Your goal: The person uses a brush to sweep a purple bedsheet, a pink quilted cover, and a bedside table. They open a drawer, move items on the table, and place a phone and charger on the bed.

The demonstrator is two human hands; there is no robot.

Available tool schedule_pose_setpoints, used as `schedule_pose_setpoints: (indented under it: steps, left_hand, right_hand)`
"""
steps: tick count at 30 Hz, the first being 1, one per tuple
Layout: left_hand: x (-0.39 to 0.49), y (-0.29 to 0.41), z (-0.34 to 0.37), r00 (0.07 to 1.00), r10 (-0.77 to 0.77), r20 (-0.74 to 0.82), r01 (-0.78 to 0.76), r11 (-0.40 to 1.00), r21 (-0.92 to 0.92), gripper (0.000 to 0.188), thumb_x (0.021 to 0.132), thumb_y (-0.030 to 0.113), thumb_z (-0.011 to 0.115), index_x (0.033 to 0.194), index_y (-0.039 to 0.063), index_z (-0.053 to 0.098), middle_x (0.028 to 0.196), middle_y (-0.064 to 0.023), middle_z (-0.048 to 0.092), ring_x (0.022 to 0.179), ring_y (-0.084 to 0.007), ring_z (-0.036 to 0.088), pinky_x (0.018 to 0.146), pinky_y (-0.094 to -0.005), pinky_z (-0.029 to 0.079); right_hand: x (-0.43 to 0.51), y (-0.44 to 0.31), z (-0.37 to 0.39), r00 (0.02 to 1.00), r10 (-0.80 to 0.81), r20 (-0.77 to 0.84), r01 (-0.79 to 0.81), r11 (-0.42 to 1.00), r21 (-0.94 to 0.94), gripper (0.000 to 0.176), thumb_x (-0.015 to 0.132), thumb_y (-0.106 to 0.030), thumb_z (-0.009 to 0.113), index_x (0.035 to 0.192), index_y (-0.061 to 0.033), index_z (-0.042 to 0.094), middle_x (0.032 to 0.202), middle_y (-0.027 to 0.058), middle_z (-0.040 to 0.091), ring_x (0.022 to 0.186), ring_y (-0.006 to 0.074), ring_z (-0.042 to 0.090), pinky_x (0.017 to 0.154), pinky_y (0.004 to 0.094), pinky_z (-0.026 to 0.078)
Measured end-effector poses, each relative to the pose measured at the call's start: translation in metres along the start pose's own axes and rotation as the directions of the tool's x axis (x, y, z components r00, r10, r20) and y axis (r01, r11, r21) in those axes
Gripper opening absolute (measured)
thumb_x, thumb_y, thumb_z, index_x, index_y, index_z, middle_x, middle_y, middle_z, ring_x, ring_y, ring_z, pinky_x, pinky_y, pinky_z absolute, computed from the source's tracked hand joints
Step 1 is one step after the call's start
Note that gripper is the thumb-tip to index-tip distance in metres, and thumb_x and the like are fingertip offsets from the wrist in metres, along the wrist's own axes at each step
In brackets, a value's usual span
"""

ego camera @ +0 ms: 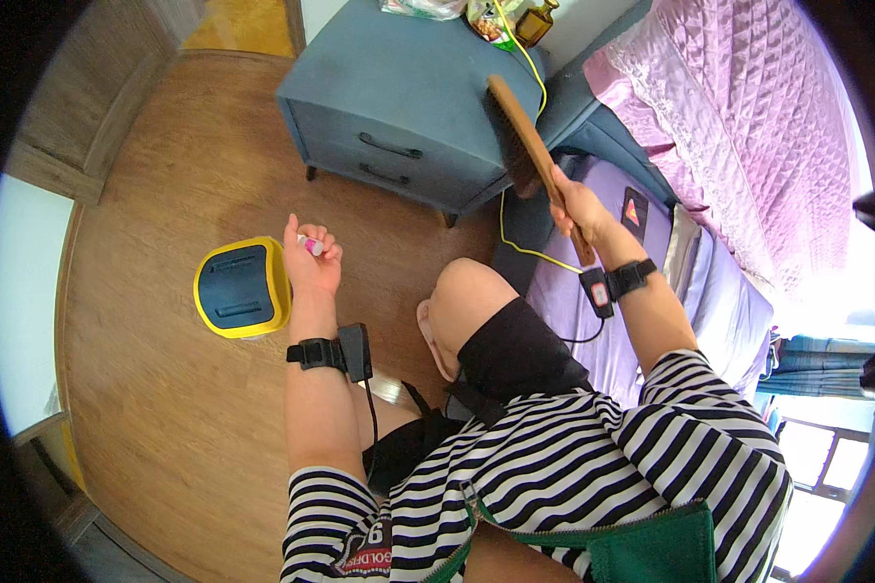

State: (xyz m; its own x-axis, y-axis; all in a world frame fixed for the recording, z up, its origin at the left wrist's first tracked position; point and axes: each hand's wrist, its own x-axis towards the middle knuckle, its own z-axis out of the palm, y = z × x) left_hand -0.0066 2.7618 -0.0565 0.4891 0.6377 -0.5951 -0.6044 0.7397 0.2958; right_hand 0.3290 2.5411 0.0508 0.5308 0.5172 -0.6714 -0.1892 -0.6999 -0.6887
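Observation:
My left hand is raised palm up beside the yellow-rimmed waste bin, its fingers curled around a small white and pink cylindrical item. The bin stands on the floor with its dark lid down. My right hand grips the handle of a long wooden bed brush. The brush's dark bristles face the blue-grey nightstand, and its far end reaches over the nightstand's right side in this view. Whether it touches the top, I cannot tell.
On the nightstand are a plastic bag, a snack packet and an amber glass bottle. A yellow cable runs down beside it onto the bed. The bed has purple bedding, a dark card-like item and a pink quilted cover.

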Motion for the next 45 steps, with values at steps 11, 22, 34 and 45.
schedule_pose_setpoints:
  steps: [11,22,34,45]
  left_hand:
    - [0.003,-0.006,0.005,0.998,-0.04,0.042,0.04,0.999,-0.005,0.046,0.092,0.041,0.054,0.058,0.012,0.043,0.061,0.0002,0.039,0.052,-0.0114,0.035,0.045,-0.0246,0.026]
    - [0.007,-0.01,0.008,0.999,-0.025,0.037,0.024,1.0,0.017,0.045,0.092,0.04,0.054,0.058,0.012,0.043,0.06,0.0004,0.038,0.051,-0.0112,0.034,0.046,-0.0243,0.026]
    - [0.002,-0.001,0.006,1.0,-0.003,-0.015,0.003,1.0,0.015,0.046,0.092,0.041,0.053,0.058,0.012,0.041,0.058,0.0007,0.035,0.051,-0.0115,0.033,0.046,-0.0247,0.025]
    - [-0.022,0.013,-0.026,0.996,0.089,0.023,-0.088,0.996,-0.018,0.046,0.092,0.041,0.053,0.059,0.013,0.04,0.059,0.0007,0.035,0.051,-0.0119,0.032,0.045,-0.0255,0.024]
  right_hand:
    - [0.023,0.011,0.001,0.99,0.137,0.035,-0.129,0.763,0.634,0.055,0.085,-0.068,0.049,0.071,-0.0168,0.037,0.05,-0.0068,0.031,0.039,0.006,0.03,0.034,0.0202,0.025]
    - [-0.035,-0.01,0.016,1.0,0.0,-0.008,0.003,0.935,0.354,0.052,0.087,-0.062,0.052,0.07,-0.0145,0.042,0.048,-0.004,0.036,0.035,0.0094,0.034,0.032,0.0249,0.027]
    - [-0.058,0.003,0.043,0.923,0.233,0.305,-0.322,0.903,0.283,0.048,0.088,-0.058,0.055,0.069,-0.0163,0.04,0.048,-0.0041,0.034,0.035,0.0086,0.031,0.034,0.0257,0.025]
    - [-0.08,0.065,0.01,0.956,0.245,0.16,-0.285,0.901,0.327,0.051,0.087,-0.06,0.054,0.068,-0.0149,0.04,0.046,-0.0027,0.034,0.034,0.0112,0.031,0.033,0.0265,0.025]
